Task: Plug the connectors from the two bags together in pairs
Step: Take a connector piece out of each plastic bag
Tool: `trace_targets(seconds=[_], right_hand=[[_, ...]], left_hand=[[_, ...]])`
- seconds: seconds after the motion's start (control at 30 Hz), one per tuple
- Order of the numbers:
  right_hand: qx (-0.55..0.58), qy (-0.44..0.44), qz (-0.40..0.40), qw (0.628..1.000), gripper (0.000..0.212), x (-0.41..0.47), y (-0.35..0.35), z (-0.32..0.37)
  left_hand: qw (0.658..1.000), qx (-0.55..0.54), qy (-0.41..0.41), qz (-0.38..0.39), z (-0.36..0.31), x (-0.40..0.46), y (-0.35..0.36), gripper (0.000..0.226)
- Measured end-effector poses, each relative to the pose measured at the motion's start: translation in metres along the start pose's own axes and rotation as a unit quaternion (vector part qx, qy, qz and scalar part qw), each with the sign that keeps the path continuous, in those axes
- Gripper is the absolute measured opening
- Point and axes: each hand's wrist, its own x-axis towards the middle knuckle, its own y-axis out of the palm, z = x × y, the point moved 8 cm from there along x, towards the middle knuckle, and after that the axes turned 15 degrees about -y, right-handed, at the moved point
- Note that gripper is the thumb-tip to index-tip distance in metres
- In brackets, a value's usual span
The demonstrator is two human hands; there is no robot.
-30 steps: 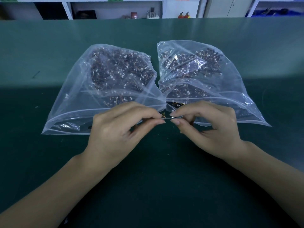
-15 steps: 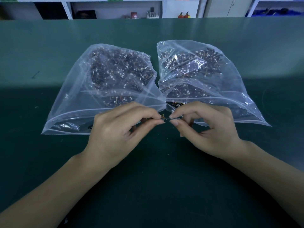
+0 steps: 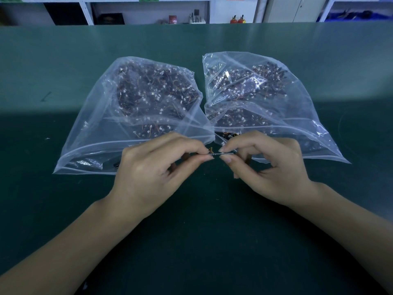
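Left hand (image 3: 148, 173) and right hand (image 3: 270, 167) each pinch 1 end of the connector pair (image 3: 219, 153); its long axis runs left-right between them, above the worktop (image 3: 202, 231), just before the 2 bags (image 3: 136, 99).

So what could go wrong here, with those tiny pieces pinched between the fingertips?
The connector pair is very small and held only by the fingertips of the left hand and right hand, so it could slip or meet crooked and perhaps bend. The thin wires beside the left fingertips might get tugged. Both hands work right at the mouths of the left bag and right bag, so a dropped piece could get lost among the loose ones.
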Motion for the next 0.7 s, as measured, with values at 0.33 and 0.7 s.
trace_targets(seconds=[0.33,0.7], right_hand=[[0.027,0.001,0.023,0.999,0.018,-0.002,0.006,-0.003],[-0.075,0.046,0.003,0.996,0.012,-0.001,-0.01,-0.017]], left_hand=[[1.0,-0.001,0.02,0.017,-0.004,0.0,0.003,0.009],[0.999,-0.028,-0.02,0.008,0.005,-0.002,0.002,0.018]])
